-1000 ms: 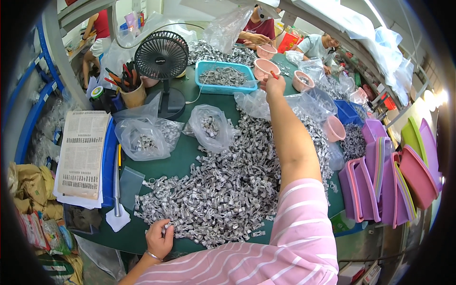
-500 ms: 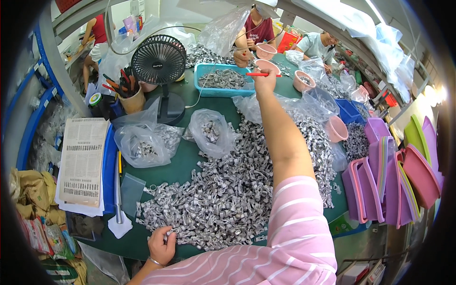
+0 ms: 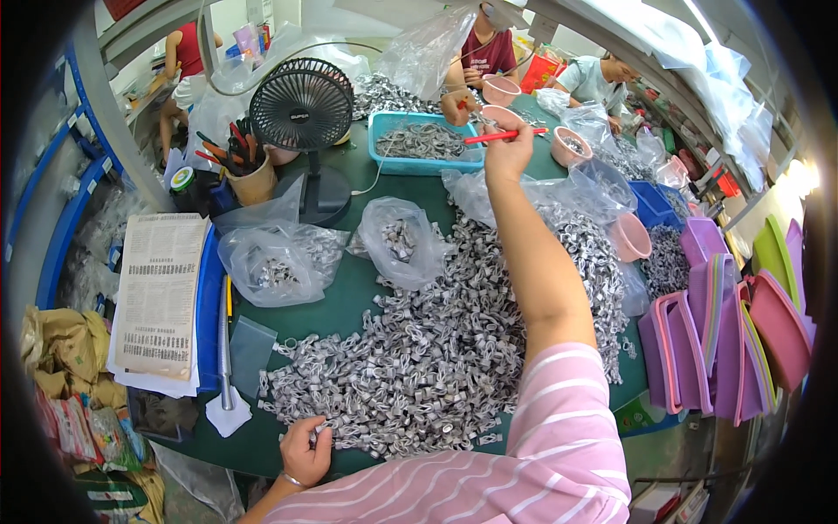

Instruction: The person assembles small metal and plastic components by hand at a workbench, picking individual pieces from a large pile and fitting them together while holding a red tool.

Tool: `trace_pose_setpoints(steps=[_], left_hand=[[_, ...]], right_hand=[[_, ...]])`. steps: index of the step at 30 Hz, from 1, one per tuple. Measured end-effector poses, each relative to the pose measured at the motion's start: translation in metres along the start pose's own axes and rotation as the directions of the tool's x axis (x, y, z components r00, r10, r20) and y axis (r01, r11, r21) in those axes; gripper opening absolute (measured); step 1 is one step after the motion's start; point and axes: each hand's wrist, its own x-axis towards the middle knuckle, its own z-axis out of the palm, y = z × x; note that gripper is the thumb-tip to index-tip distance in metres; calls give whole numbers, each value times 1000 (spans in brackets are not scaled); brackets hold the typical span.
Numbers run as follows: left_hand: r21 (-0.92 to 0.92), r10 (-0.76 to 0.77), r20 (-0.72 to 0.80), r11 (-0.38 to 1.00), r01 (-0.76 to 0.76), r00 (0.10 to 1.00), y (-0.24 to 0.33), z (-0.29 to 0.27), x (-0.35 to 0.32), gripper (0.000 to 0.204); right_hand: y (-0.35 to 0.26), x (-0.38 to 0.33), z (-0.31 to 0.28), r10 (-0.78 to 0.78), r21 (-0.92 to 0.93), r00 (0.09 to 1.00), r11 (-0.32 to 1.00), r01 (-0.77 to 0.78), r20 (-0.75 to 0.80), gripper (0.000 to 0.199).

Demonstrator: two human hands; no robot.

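My right arm reaches far across the green table. At its end my right hand [image 3: 510, 155] is closed around a red pen [image 3: 493, 137], held almost level. A co-worker's hand [image 3: 456, 105] is just beyond it, beside a pink bowl [image 3: 502, 117] and a light-blue tray [image 3: 381, 160] of grey metal pieces. My left hand [image 3: 305, 450] rests at the near table edge with curled fingers, against a big heap of small silver metal clips [image 3: 410, 375]. Whatever its fingers may hold is hidden.
Clear plastic bags [image 3: 278, 266] of parts lie left of the heap, near a black fan [image 3: 301, 109]. Printed sheets [image 3: 161, 288] are on the left, with a tool cup [image 3: 253, 182] behind. Purple and pink bins [image 3: 676, 349] stack at right. Co-workers sit at the far side.
The whole view has shifted slightly, so the scene sits a little further right. My right hand still holds the red pen out; the co-worker's hand beside it has changed pose slightly.
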Motion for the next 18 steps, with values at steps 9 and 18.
trace_pose_setpoints(steps=[9, 18], left_hand=[[4, 46, -3, 999, -46, 999, 2, 0, 1, 17], [-21, 9, 13, 1000, -9, 1000, 3, -2, 1, 18]], right_hand=[[-110, -86, -41, 44, 406, 912, 886, -225, 409, 31], [-147, -128, -67, 30, 487, 826, 796, -360, 562, 29]])
